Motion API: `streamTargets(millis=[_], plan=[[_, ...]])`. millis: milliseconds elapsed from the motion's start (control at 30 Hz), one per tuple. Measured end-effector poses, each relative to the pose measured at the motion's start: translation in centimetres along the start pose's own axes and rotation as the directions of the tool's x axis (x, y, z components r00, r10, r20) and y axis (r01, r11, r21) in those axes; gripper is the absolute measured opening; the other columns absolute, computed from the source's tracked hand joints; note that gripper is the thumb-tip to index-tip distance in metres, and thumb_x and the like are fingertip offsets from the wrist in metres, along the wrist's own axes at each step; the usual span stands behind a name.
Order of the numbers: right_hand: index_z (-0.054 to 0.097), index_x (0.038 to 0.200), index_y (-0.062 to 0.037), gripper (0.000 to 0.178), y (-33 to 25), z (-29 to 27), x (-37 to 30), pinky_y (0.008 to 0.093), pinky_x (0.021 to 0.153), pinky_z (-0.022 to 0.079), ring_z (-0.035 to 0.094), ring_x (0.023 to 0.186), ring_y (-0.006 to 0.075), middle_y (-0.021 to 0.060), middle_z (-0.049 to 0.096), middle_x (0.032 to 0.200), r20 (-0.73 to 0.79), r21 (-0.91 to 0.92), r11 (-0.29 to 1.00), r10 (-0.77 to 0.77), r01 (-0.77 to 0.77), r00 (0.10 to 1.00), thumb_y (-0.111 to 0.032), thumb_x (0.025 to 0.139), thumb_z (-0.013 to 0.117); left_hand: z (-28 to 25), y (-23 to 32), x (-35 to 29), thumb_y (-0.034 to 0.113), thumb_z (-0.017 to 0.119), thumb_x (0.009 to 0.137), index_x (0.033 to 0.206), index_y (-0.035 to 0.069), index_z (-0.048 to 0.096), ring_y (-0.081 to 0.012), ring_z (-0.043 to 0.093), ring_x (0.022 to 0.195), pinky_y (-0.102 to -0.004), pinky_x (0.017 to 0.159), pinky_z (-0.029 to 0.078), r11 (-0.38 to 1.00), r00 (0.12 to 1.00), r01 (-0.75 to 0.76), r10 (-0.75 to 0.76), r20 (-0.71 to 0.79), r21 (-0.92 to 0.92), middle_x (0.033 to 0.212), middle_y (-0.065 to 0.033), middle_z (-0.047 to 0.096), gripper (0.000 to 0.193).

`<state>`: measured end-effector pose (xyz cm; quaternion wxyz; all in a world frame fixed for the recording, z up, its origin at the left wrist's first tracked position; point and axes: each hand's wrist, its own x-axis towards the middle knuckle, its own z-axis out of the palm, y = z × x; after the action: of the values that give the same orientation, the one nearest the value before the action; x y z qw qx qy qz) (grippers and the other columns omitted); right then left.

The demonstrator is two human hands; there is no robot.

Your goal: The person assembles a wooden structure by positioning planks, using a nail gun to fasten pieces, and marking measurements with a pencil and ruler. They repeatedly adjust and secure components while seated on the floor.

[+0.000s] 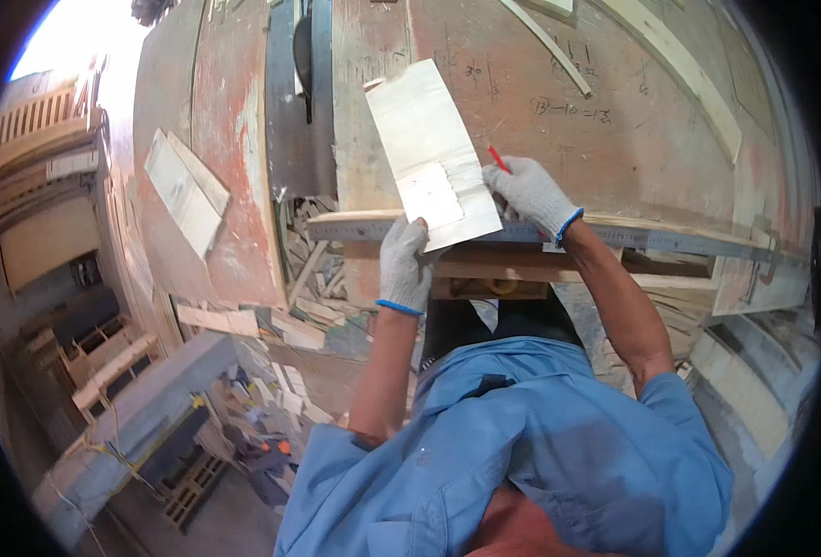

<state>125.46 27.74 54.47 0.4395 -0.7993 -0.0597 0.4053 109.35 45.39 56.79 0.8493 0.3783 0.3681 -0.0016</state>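
Note:
A long pale wooden board (420,121) is held tilted over the near edge of the worktable. A smaller, brighter white rectangular piece (432,197) lies on its near part; I cannot tell whether it is paper or thin wood. My left hand (404,265), in a white knit glove with a blue cuff, is closed on the board's near left corner, thumb on top. At the board's right edge is my right hand (533,197), gloved the same way. Its fingers are closed round a red pencil or pen (498,159) whose end sticks out up and to the left.
A grey ruler strip (652,239) runs along the table's (540,158) near edge. Left of the board, a dark blade-like piece (303,65) stands on a metal strip. Two pale boards (185,195) lie farther left. Wood strips (559,51) lie at the back; offcuts (322,306) pile up below.

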Motion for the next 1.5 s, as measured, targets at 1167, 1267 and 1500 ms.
streamTargets(millis=[1167, 1267, 1500], plan=[[0.067, 0.096, -0.0066, 0.027, 15.2, 12.6, -14.5, 0.0463, 0.084, 0.049, 0.063, 0.094, 0.0342, 0.0153, 0.067, 0.093, 0.910, -0.263, -0.145, -0.366, 0.954, 0.195, -0.031, 0.086, 0.065, -3.3, -36.6, -32.7, 0.009, 0.064, 0.093, 0.122, -0.004, 0.063, -0.0153, 0.063, 0.102, -0.0292, 0.091, 0.048, 0.709, 0.528, -0.623, 0.071, -0.846, -0.330, 0.112, -0.0061, 0.067, 0.031], [0.068, 0.093, -0.0046, 0.031, 14.5, 16.5, -12.8, 0.0441, 0.088, 0.046, 0.062, 0.097, 0.0304, 0.0132, 0.067, 0.093, 0.952, -0.195, -0.392, -0.297, 0.899, 0.077, -0.034, 0.088, 0.063, -2.0, -41.4, -34.5, 0.009, 0.065, 0.093, 0.120, -0.004, 0.065, -0.0143, 0.062, 0.103, -0.0273, 0.093, 0.046, 0.705, 0.463, -0.618, -0.032, -0.886, -0.348, 0.115, -0.0067, 0.068, 0.030], [0.078, 0.099, -0.0076, 0.043, 11.6, 27.2, -0.7, 0.0496, 0.086, 0.054, 0.070, 0.101, 0.0359, 0.0192, 0.074, 0.106, 0.936, -0.149, -0.627, 0.158, 0.764, 0.313, -0.039, 0.095, 0.048, 3.6, -47.9, -34.6, 0.012, 0.064, 0.094, 0.119, -0.002, 0.066, -0.0157, 0.065, 0.099, -0.0306, 0.085, 0.053, 0.618, 0.366, -0.649, -0.258, -0.894, -0.443, 0.109, -0.0066, 0.069, 0.029]])
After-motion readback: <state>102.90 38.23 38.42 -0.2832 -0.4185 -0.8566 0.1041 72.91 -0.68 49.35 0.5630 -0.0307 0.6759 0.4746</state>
